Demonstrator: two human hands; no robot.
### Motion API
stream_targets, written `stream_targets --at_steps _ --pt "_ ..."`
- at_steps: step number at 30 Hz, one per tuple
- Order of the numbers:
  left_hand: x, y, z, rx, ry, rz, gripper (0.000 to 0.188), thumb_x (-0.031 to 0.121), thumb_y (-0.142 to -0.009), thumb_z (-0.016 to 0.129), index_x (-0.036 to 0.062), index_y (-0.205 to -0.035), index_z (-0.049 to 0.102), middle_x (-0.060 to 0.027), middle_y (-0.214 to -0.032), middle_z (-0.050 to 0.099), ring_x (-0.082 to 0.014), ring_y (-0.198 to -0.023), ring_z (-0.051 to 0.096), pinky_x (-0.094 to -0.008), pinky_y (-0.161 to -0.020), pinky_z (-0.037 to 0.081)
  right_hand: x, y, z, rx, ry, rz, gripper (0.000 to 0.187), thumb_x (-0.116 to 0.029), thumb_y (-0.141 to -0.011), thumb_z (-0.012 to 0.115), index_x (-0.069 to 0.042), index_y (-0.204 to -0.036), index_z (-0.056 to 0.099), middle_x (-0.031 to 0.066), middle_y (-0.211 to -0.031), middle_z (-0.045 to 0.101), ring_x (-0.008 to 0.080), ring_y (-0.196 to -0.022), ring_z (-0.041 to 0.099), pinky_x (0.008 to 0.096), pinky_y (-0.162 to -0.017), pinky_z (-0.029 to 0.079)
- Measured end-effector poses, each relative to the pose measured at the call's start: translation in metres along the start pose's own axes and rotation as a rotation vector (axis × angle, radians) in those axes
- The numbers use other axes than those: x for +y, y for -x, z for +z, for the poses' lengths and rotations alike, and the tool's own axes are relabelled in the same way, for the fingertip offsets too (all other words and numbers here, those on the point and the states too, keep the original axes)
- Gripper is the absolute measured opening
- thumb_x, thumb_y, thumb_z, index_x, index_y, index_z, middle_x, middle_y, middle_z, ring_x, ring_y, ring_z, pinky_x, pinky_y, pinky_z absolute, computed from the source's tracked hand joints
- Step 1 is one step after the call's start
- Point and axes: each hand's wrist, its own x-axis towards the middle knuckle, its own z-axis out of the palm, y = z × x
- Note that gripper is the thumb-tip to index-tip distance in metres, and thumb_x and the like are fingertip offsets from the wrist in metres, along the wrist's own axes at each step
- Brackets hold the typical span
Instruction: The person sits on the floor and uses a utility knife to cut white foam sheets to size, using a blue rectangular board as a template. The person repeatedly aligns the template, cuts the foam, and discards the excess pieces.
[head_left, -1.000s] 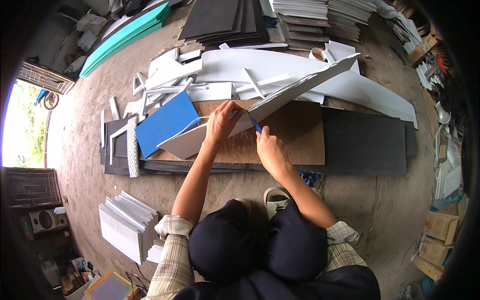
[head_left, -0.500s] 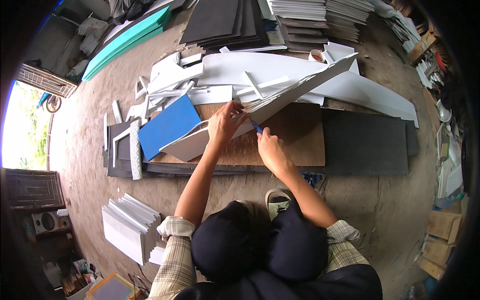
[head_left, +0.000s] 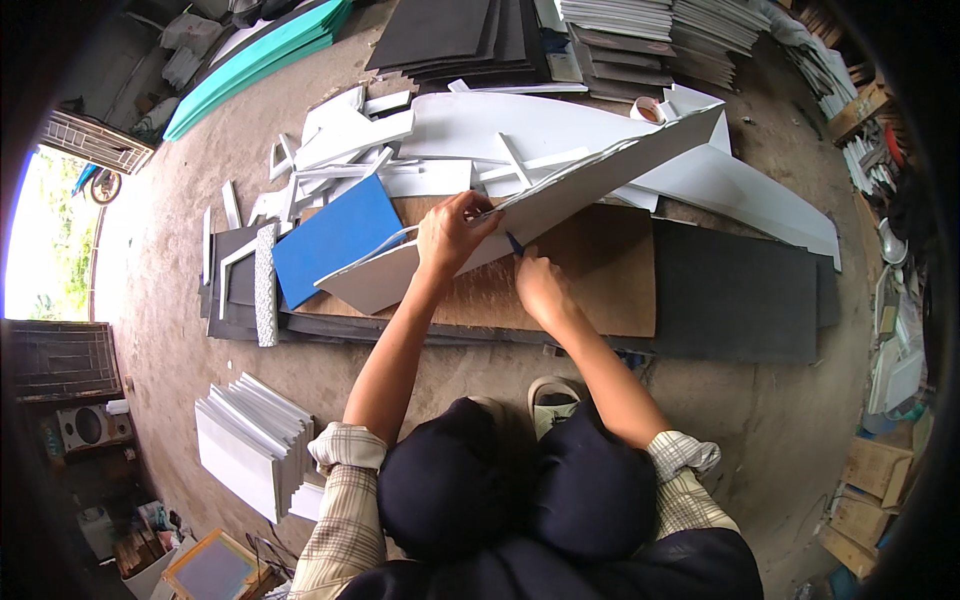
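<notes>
A long whitish foam board (head_left: 610, 175) stands tilted on its edge, slanting from near left to far right. My left hand (head_left: 450, 238) grips it at the upper edge near its middle, fingers curled over the top. A thin strip curls along that edge, partly loose at the left end. In my right hand (head_left: 543, 287) is a blue cutter knife (head_left: 514, 243), its tip against the board's face just right of my left hand. Whether the blade has gone into the board cannot be seen. Beneath lies a brown wooden board (head_left: 600, 280), with a blue sheet (head_left: 335, 240) at its left.
White foam offcuts (head_left: 350, 140) are heaped beyond the board, with a tape roll (head_left: 648, 109) at the far right of them. Dark sheets (head_left: 740, 290) lie under the wooden board. A stack of white panels (head_left: 250, 440) stands on the floor at my left.
The whole view has shifted slightly. My right hand with the knife has moved a little closer to the foam board, while my left hand keeps its grip on the edge.
</notes>
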Motion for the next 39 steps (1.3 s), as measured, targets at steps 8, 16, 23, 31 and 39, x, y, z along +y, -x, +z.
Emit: stream_targets --at_steps 8,16,23,31,39 --pt "-0.005 0.002 0.003 0.007 -0.091 0.007 0.02 0.025 -0.069 0.069 0.0094 -0.08 0.061 -0.005 -0.077 0.065 -0.0218 -0.067 0.063 -0.0319 -0.059 0.048 0.011 0.026 0.005 -0.011 0.127 0.038 0.028 -0.024 -0.09 0.042 0.003 -0.09 0.052 0.0223 -0.072 0.062 0.0382 -0.07 0.063 0.0434 -0.054 0.052" --pt "-0.003 -0.002 0.009 0.013 -0.064 0.06 0.022 0.027 -0.069 0.069 0.01 -0.079 0.06 -0.0036 -0.076 0.063 -0.0227 -0.066 0.062 -0.0337 -0.057 0.048 0.036 0.004 0.038 0.045 0.072 -0.014 0.03 -0.027 -0.092 0.038 0.001 -0.092 0.046 0.0257 -0.066 0.059 0.0406 -0.068 0.061 0.0484 -0.058 0.05" --pt "-0.023 -0.004 0.011 0.007 -0.147 0.068 0.028 0.032 -0.074 0.067 0.0089 -0.087 0.058 -0.0067 -0.077 0.064 -0.0249 -0.068 0.063 -0.0353 -0.056 0.048 0.049 0.05 0.026 -0.044 0.013 0.05 0.031 -0.028 -0.092 0.036 0.002 -0.094 0.046 0.0272 -0.071 0.059 0.0432 -0.07 0.059 0.0501 -0.061 0.048" --pt "0.002 -0.004 -0.042 0.048 0.089 0.187 0.024 0.024 -0.075 0.067 0.0034 -0.086 0.06 -0.0144 -0.074 0.063 -0.0303 -0.067 0.062 -0.0363 -0.059 0.049 0.086 0.074 -0.08 0.093 -0.577 0.113 0.037 -0.035 -0.092 0.042 -0.003 -0.076 0.05 0.0057 -0.054 0.052 0.0152 -0.046 0.055 0.0287 -0.044 0.042" --pt "0.086 0.016 -0.115 0.163 0.197 0.127 0.034 0.023 -0.077 0.068 -0.0011 -0.098 0.058 -0.0166 -0.081 0.064 -0.0243 -0.071 0.064 -0.0329 -0.063 0.049 -0.026 0.052 -0.164 0.204 -0.594 -0.468 0.039 -0.03 -0.076 0.067 -0.002 -0.097 0.052 0.013 -0.085 0.06 0.022 -0.077 0.06 0.0315 -0.069 0.046"
